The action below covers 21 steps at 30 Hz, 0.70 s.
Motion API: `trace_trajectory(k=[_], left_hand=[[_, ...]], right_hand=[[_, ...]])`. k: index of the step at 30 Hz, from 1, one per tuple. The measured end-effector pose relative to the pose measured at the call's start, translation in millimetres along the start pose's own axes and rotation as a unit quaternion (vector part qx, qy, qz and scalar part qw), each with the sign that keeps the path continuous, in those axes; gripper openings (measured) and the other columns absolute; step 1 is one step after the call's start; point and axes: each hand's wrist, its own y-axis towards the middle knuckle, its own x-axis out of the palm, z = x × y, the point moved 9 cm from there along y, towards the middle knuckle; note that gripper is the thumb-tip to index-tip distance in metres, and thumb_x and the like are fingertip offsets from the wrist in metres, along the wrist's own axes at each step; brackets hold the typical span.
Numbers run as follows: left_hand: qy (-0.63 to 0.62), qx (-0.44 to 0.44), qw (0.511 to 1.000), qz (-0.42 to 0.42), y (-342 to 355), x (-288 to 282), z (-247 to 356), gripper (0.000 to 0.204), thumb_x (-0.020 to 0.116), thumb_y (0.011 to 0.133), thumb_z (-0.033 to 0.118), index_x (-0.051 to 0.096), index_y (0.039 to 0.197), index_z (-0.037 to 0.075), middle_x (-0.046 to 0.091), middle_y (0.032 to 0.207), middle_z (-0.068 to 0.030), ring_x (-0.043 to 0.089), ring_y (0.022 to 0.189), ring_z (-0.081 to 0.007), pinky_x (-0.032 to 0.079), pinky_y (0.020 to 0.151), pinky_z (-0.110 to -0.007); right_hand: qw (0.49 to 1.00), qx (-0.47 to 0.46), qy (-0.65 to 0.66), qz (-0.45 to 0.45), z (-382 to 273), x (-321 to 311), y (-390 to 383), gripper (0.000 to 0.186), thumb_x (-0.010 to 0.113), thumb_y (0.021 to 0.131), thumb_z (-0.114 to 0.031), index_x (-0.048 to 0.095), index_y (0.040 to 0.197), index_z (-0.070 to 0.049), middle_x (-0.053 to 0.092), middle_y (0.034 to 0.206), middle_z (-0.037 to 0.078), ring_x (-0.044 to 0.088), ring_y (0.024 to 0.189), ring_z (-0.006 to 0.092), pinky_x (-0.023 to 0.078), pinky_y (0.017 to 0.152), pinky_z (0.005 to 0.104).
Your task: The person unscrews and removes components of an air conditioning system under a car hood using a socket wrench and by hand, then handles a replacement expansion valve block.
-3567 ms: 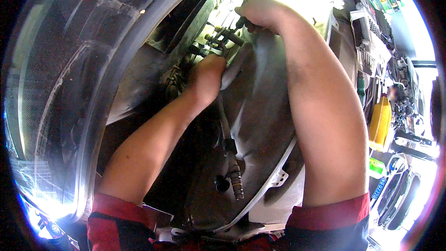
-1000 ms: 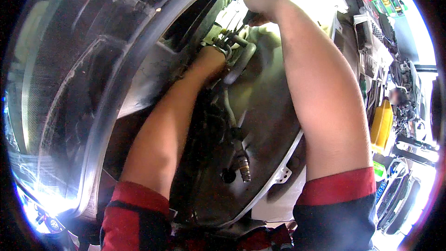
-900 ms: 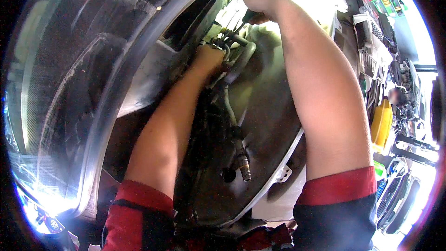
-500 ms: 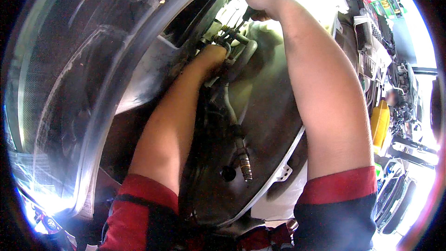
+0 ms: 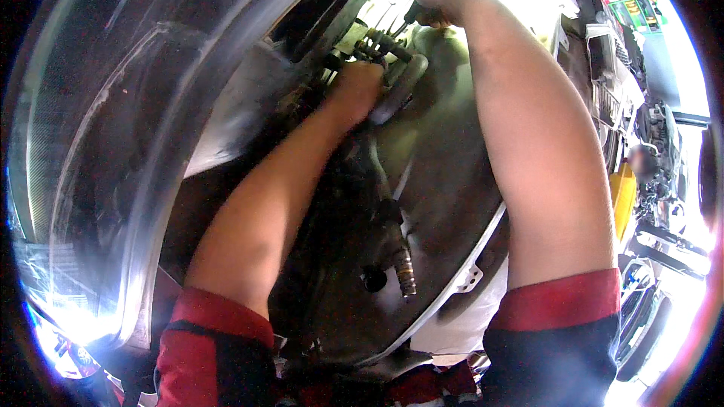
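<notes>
High in the view, my right hand [image 5: 441, 1] is closed around a screwdriver-like tool [image 5: 411, 15] with a dark handle and thin shaft. Its shaft slants down and left to a cluster of dark fittings and clamps [image 5: 377, 44]; whether its tip touches them is hard to tell. Just below that cluster, my left hand [image 5: 358, 84] is closed at a bent grey hose [image 5: 407, 83], its fingertips hidden behind the hand. A pipe [image 5: 385, 203] runs down from there to a ribbed, brownish metal end [image 5: 406, 273] hanging free.
A large dark curved vehicle panel [image 5: 113, 128] fills the left side. Behind the pipe lies a dirty curved liner [image 5: 445, 151] with a round hole [image 5: 373, 279] and a pale flanged edge [image 5: 467, 279]. Shelved parts and a yellow container [image 5: 623, 196] stand at the far right.
My left hand has moved up and right, and the bent hose beside it has shifted and turned. The right hand keeps its grip on the tool. The whole view has shifted slightly.
</notes>
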Motion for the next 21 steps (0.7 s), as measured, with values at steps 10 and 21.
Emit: trace_trajectory(k=[10,21], left_hand=[[-0.069,-0.129,0.985,0.094,-24,-46,43,0.036,0.048,0.096,0.031,0.066,0.105,0.002,0.068,0.092,-0.0226,0.066,0.092,-0.0427,0.049,0.086,-0.05],[-0.185,-0.188,0.957,0.117,-64,-73,107,0.028,0.068,0.084,0.016,0.059,0.101,-0.004,0.068,0.089,-0.027,0.068,0.087,-0.0433,0.054,0.08,-0.049]], right_hand=[[0.975,-0.102,-0.178,0.087,-21,-1,12,0.026,0.043,0.089,-0.011,0.067,0.089,0.0,0.069,0.08,0.013,0.061,0.057,0.0204,0.048,0.05,0.0353],[1.0,-0.02,0.001,0.02,14,-5,28,0.029,0.042,0.089,-0.015,0.064,0.076,-0.001,0.057,0.059,0.012,0.049,0.046,0.019,0.037,0.046,0.035]])
